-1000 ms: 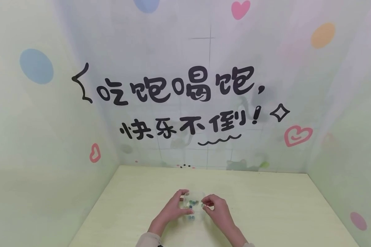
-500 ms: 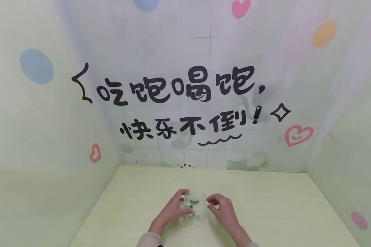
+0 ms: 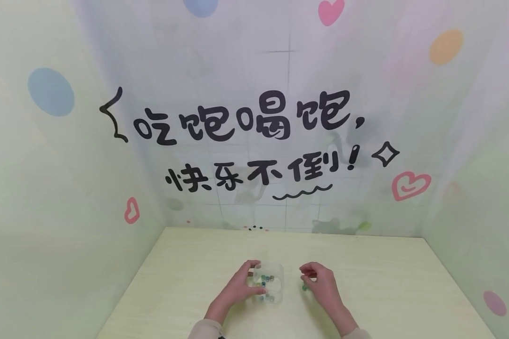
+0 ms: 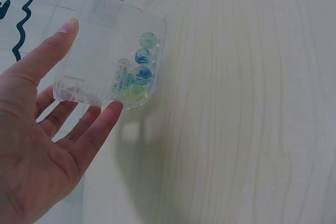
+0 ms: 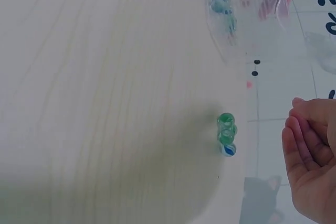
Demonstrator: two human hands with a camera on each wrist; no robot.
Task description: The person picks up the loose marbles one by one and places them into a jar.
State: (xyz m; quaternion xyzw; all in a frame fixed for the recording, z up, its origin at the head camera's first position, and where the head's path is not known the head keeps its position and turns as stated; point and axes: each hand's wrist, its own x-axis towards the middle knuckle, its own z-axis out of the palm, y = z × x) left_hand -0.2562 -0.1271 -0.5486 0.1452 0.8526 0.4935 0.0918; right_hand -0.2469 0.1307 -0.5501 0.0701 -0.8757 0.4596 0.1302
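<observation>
My left hand [image 3: 239,285] grips a clear plastic box [image 3: 278,282] from its left side, thumb in front and fingers behind. Inside lie several glass marbles [image 4: 143,56], some with blue or yellow-green swirls; in the left wrist view they gather at the box's lower end. To the right of the box, my right hand [image 3: 324,286] hovers over the table with bent fingers and nothing visible in them. Beneath its fingertips sits a small cluster of green and blue marbles [image 5: 227,136], partly hidden by the hand in the head view.
A pale wood-grain table [image 3: 381,292] carries everything. Behind it stands a printed back wall [image 3: 237,207] with black lettering, and side walls [image 3: 68,188] enclose the table left and right.
My right hand, which held a marble at the box's right side, has drawn away to the right and hovers over the loose marbles. One more marble shows in the box. The left hand stays put.
</observation>
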